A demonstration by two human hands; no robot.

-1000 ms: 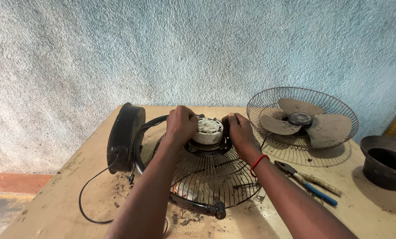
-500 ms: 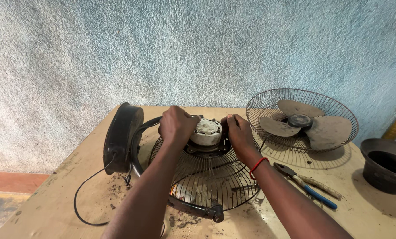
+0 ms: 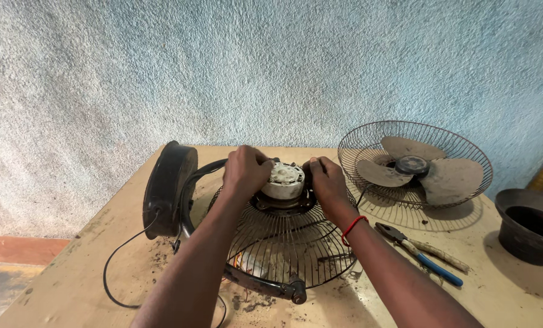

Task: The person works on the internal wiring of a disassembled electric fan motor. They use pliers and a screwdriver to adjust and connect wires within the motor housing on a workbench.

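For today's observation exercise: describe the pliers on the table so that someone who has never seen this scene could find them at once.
Start at the wooden table and find the separate fan guard holding three blades, at far right. Just in front of it, right of the person's right hand, lie the pliers. One blue handle sets them apart; everything nearby is dull metal or black.

Left hand (image 3: pixel 246 172): knuckles sit lower and closer over the white motor (image 3: pixel 283 180), now masking more of its left side. Right hand (image 3: pixel 327 179): shifted slightly, fingers curled tighter at motor's right edge.
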